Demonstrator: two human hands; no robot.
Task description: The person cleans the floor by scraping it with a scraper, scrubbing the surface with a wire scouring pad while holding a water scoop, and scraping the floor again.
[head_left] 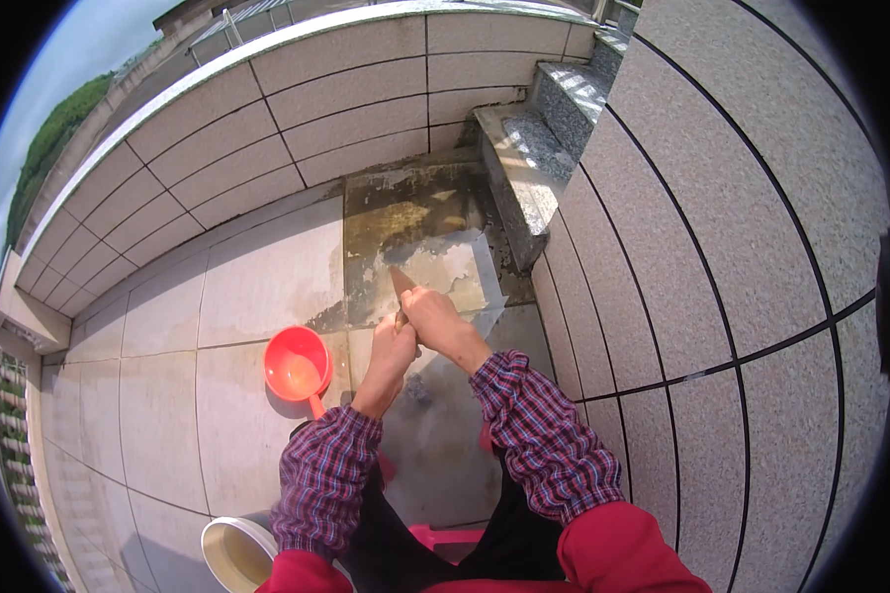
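My right hand (435, 317) is closed around a knife-like tool with a flat, brownish, pointed blade (400, 280). Just below it, my left hand (393, 346) is wrapped round the same tool's handle, the two hands touching. The blade points away from me, its tip over a wet, stained floor tile (417, 210). Dark grime covers that tile's far part, while its nearer part is paler. Most of the handle is hidden by my fingers.
A red dipper (298, 364) sits on the tiles left of my hands. Nearer me stands a pale bucket (235, 553) holding cloudy liquid. Granite steps (530, 148) rise at the back right, beside a tiled wall (722, 257). A low tiled wall (351, 89) runs along the back.
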